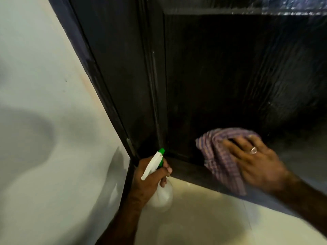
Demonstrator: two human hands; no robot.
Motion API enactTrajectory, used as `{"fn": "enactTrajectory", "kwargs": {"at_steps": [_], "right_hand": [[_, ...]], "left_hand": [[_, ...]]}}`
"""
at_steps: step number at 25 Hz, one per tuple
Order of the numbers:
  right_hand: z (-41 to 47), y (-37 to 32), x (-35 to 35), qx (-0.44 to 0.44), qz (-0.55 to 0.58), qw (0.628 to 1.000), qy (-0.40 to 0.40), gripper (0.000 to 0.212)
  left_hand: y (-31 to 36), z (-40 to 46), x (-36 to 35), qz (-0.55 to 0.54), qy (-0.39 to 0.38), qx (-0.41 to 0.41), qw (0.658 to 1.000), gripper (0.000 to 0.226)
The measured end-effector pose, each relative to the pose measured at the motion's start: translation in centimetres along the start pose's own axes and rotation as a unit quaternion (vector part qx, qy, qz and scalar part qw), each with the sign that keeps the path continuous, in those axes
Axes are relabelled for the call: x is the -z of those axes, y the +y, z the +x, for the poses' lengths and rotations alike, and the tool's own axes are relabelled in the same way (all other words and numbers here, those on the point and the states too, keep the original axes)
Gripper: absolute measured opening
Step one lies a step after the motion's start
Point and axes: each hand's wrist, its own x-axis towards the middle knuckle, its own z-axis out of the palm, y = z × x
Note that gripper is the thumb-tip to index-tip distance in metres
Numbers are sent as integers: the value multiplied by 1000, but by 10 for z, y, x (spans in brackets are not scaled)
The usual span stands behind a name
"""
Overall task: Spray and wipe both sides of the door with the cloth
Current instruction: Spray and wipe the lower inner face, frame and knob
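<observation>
Door [221,76] under cloth [217,156], right hand [254,163] pressing

Pale glossy floor [203,218] beneath door [230,76]

- door [230,76]: dark brown wood with a recessed panel, standing upright, its surface streaked and glossy near the upper right
- cloth [217,156]: purple-and-white checked, bunched, pressed flat against the door's lower panel near the bottom rail
- spray bottle [159,175]: translucent white body, white trigger head with green nozzle, tilted, nozzle toward the door's lower left corner
</observation>
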Motion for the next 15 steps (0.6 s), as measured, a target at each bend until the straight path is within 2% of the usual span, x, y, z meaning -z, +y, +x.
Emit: {"fn": "enactTrajectory", "kwargs": {"at_steps": [3, 5, 7, 8, 10, 11, 13, 15], "right_hand": [[56, -6, 7, -112, 9, 991, 75, 74], [96, -42, -8, -101, 28, 992, 67, 67], [106, -81, -40, -4, 36, 999, 0, 58], [93, -96, -54, 43, 25, 997, -65, 56], [34, -101, -70, 109, -11, 980, -164, 59], [1, -92, -74, 116, 0, 975, -188, 62], [-50, -58, -62, 88, 1, 986, -143, 64], [-57, -17, -26, -8, 28, 999, -39, 53]], "left_hand": [[-2, -1, -12, -9, 9, -10, 1000, 20], [-1, -2, -14, -34, 25, -17, 999, 15], [-3, -3, -7, -45, 37, -11, 998, 27], [-6, -5, -2, -36, 45, 1, 998, 31], [-10, -13, 2, -11, 45, 19, 999, 31], [-15, -16, 3, -7, 32, 19, 999, 25], [-26, -20, -1, 12, 6, 36, 999, 21], [-36, -23, -13, 30, -13, 54, 998, 19]]}}
